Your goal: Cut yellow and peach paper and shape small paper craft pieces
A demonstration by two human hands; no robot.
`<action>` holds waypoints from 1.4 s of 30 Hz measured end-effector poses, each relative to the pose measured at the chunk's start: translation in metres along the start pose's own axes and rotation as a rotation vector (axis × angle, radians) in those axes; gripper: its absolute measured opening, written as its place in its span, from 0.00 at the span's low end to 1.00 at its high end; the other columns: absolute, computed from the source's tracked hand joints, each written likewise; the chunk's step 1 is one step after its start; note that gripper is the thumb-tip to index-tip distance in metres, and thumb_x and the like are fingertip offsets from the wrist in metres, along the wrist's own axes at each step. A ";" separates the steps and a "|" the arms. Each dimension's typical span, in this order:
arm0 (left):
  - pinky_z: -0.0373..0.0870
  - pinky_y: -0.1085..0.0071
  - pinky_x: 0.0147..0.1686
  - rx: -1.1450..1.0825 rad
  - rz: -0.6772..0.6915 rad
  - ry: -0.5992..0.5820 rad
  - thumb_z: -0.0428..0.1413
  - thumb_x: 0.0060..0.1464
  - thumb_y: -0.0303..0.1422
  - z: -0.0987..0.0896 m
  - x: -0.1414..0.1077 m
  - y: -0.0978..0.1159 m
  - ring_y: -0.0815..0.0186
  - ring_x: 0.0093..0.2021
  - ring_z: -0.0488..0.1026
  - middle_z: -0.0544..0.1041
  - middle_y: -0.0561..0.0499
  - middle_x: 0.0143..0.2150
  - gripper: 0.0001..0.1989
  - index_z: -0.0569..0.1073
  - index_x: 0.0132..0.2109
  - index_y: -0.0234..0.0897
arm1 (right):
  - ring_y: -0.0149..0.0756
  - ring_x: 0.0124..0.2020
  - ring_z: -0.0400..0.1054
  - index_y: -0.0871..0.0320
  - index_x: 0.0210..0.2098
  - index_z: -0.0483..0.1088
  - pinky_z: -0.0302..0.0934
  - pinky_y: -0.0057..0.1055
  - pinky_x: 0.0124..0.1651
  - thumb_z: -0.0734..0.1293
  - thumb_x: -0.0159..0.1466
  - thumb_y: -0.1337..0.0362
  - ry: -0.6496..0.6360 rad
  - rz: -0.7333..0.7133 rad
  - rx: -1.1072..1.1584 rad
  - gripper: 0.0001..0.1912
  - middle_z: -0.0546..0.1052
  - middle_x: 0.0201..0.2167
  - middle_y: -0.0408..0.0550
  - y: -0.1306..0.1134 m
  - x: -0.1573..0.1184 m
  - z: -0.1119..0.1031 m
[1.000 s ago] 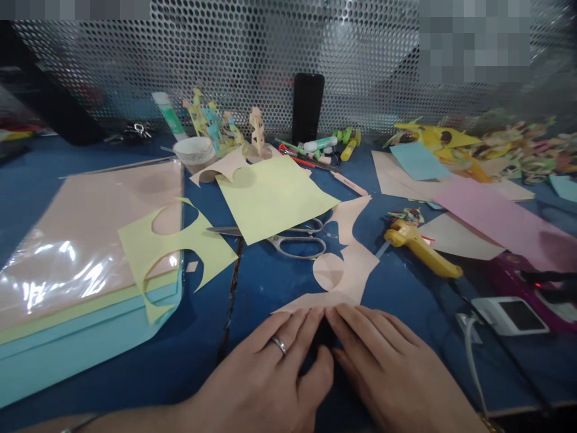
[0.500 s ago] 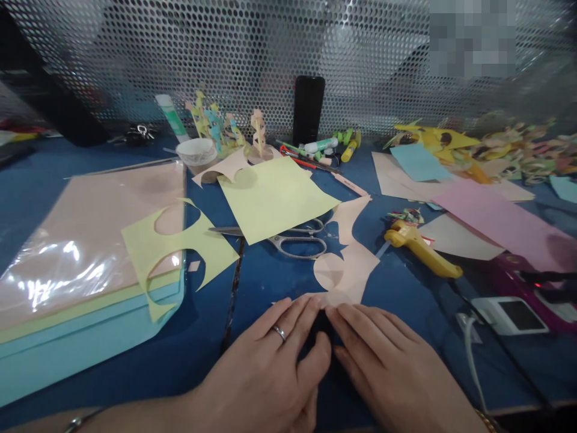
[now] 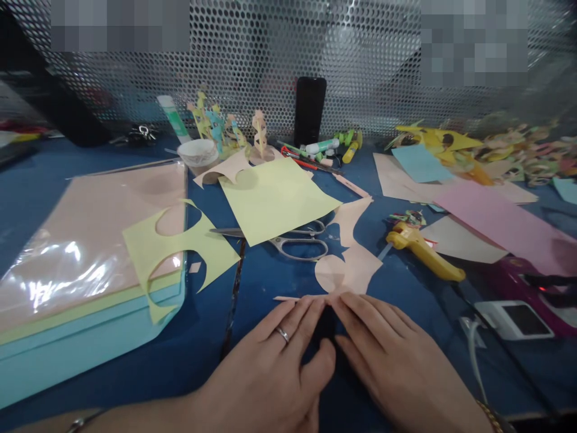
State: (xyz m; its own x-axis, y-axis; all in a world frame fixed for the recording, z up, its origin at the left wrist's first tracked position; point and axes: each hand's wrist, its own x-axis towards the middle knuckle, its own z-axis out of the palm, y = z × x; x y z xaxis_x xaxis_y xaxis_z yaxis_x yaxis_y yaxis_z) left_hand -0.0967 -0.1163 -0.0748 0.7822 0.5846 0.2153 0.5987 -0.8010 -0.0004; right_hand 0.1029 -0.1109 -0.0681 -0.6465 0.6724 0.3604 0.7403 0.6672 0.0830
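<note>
A narrow pale pink paper strip (image 3: 285, 298) lies on the blue table under my fingertips, its pointed left end sticking out; whether it is folded or rolled I cannot tell. My left hand (image 3: 283, 355), with a ring, presses it with the fingers side by side and the thumb bent in. My right hand (image 3: 383, 355) presses the strip's other part, its fingertips close to the left ones. Just beyond lie a pink paper circle (image 3: 330, 273) and a pink offcut (image 3: 360, 267). Grey scissors (image 3: 300, 248) rest partly under a yellow-green sheet (image 3: 274, 201).
A yellow glue gun (image 3: 426, 252) and a white device with a cable (image 3: 514, 319) are at right. At left, a plastic sleeve of coloured paper (image 3: 103, 240) lies under a yellow-green offcut (image 3: 183, 240). A paper cup (image 3: 197, 153) and a phone (image 3: 310, 111) stand at the back.
The pink paper under my fingers looks narrower, and its pointed left end now shows more clearly. Both hands have shifted only slightly. The view has moved a little.
</note>
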 end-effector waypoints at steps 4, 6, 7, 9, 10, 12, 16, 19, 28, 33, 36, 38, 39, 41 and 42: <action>0.45 0.59 0.62 0.003 0.004 -0.022 0.47 0.60 0.37 -0.003 0.003 -0.002 0.52 0.64 0.58 0.64 0.36 0.62 0.15 0.66 0.50 0.35 | 0.42 0.43 0.73 0.66 0.44 0.75 0.66 0.37 0.42 0.52 0.70 0.68 0.016 -0.023 0.004 0.21 0.79 0.44 0.54 0.001 -0.005 -0.001; 0.44 0.58 0.62 0.012 -0.009 -0.028 0.48 0.60 0.37 -0.003 0.003 -0.003 0.52 0.64 0.58 0.64 0.36 0.62 0.14 0.66 0.50 0.36 | 0.42 0.43 0.72 0.66 0.44 0.75 0.66 0.37 0.43 0.51 0.70 0.69 0.001 -0.018 0.012 0.21 0.79 0.44 0.53 0.001 -0.006 0.001; 0.44 0.58 0.63 0.013 -0.016 -0.033 0.48 0.61 0.38 -0.003 0.002 -0.003 0.52 0.64 0.58 0.63 0.36 0.63 0.14 0.66 0.50 0.36 | 0.42 0.44 0.72 0.66 0.44 0.75 0.66 0.37 0.43 0.51 0.70 0.69 -0.007 -0.015 0.012 0.21 0.79 0.45 0.53 0.001 -0.006 0.001; 0.43 0.57 0.63 0.011 -0.008 -0.031 0.48 0.61 0.38 -0.003 0.001 -0.003 0.53 0.64 0.57 0.62 0.37 0.63 0.15 0.66 0.51 0.36 | 0.43 0.46 0.72 0.66 0.44 0.75 0.66 0.38 0.44 0.51 0.70 0.69 -0.025 -0.011 0.006 0.21 0.78 0.46 0.54 0.001 -0.005 0.003; 0.43 0.57 0.63 0.009 -0.001 -0.028 0.48 0.60 0.38 -0.003 0.001 -0.003 0.53 0.65 0.56 0.62 0.37 0.64 0.15 0.66 0.51 0.36 | 0.43 0.46 0.72 0.66 0.45 0.74 0.67 0.38 0.44 0.50 0.70 0.69 -0.032 -0.007 0.001 0.21 0.78 0.46 0.54 0.002 -0.004 0.004; 0.42 0.57 0.63 0.002 0.005 -0.025 0.49 0.60 0.38 -0.003 0.000 -0.003 0.53 0.65 0.56 0.62 0.37 0.64 0.16 0.66 0.52 0.35 | 0.43 0.47 0.71 0.66 0.46 0.73 0.67 0.39 0.44 0.50 0.71 0.69 -0.049 -0.005 -0.008 0.22 0.77 0.47 0.55 0.003 -0.002 0.004; 0.41 0.59 0.63 -0.058 -0.027 -0.056 0.52 0.56 0.40 -0.005 0.004 -0.004 0.53 0.65 0.55 0.62 0.35 0.63 0.19 0.67 0.51 0.35 | 0.45 0.49 0.70 0.68 0.51 0.70 0.68 0.40 0.44 0.49 0.70 0.68 -0.101 0.005 -0.002 0.22 0.76 0.48 0.56 0.007 0.003 0.002; 0.43 0.58 0.64 -0.101 -0.034 -0.084 0.55 0.52 0.39 -0.006 0.008 -0.006 0.53 0.66 0.53 0.61 0.34 0.64 0.20 0.68 0.50 0.35 | 0.45 0.47 0.70 0.68 0.53 0.68 0.68 0.40 0.43 0.51 0.70 0.67 -0.114 0.034 0.014 0.21 0.76 0.48 0.55 0.012 0.005 -0.002; 0.50 0.55 0.62 -0.065 -0.010 -0.040 0.56 0.52 0.41 -0.012 0.008 -0.008 0.50 0.64 0.57 0.64 0.36 0.63 0.19 0.69 0.48 0.35 | 0.41 0.40 0.71 0.62 0.38 0.73 0.67 0.38 0.38 0.52 0.68 0.72 -0.132 -0.029 0.041 0.17 0.77 0.39 0.54 0.024 0.010 -0.008; 0.56 0.66 0.57 0.021 0.280 0.199 0.51 0.61 0.35 -0.006 -0.002 -0.006 0.66 0.56 0.66 0.73 0.60 0.56 0.07 0.73 0.44 0.46 | 0.46 0.42 0.69 0.63 0.42 0.71 0.67 0.41 0.39 0.58 0.63 0.74 -0.199 -0.081 -0.017 0.13 0.76 0.42 0.55 0.029 0.013 -0.003; 0.58 0.70 0.56 -0.003 0.273 0.241 0.51 0.63 0.33 -0.003 -0.004 -0.003 0.71 0.54 0.66 0.75 0.67 0.52 0.08 0.74 0.43 0.50 | 0.46 0.41 0.69 0.63 0.39 0.72 0.67 0.40 0.37 0.58 0.61 0.76 -0.198 -0.112 -0.049 0.13 0.75 0.40 0.55 0.030 0.016 -0.004; 0.58 0.70 0.56 -0.031 0.259 0.240 0.50 0.63 0.33 -0.002 -0.003 -0.004 0.71 0.53 0.67 0.76 0.67 0.50 0.09 0.75 0.41 0.49 | 0.45 0.39 0.69 0.63 0.37 0.72 0.67 0.39 0.36 0.58 0.60 0.77 -0.193 -0.121 -0.041 0.13 0.75 0.38 0.54 0.031 0.019 -0.007; 0.58 0.70 0.56 -0.049 0.258 0.236 0.50 0.63 0.33 -0.002 -0.002 -0.004 0.71 0.52 0.67 0.76 0.67 0.49 0.09 0.75 0.39 0.49 | 0.44 0.38 0.69 0.63 0.36 0.72 0.67 0.39 0.35 0.58 0.60 0.77 -0.194 -0.122 -0.034 0.13 0.75 0.37 0.54 0.031 0.020 -0.008; 0.58 0.70 0.55 -0.078 0.257 0.238 0.50 0.63 0.34 -0.003 -0.001 -0.005 0.71 0.51 0.68 0.77 0.66 0.48 0.10 0.75 0.38 0.49 | 0.44 0.37 0.69 0.63 0.35 0.72 0.67 0.39 0.35 0.58 0.59 0.78 -0.203 -0.135 -0.026 0.13 0.74 0.35 0.53 0.032 0.022 -0.010; 0.59 0.70 0.55 -0.091 0.252 0.239 0.50 0.63 0.34 -0.004 0.000 -0.006 0.71 0.51 0.68 0.77 0.66 0.48 0.10 0.75 0.37 0.48 | 0.43 0.36 0.68 0.63 0.36 0.72 0.67 0.39 0.36 0.58 0.58 0.78 -0.210 -0.145 -0.029 0.13 0.74 0.35 0.53 0.033 0.022 -0.011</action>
State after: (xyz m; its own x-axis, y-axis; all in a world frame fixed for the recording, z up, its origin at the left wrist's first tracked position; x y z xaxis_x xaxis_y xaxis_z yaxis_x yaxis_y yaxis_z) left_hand -0.1010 -0.1120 -0.0712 0.8346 0.3287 0.4421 0.3658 -0.9307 0.0015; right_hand 0.1147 -0.0777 -0.0471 -0.7684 0.6239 0.1425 0.6398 0.7543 0.1477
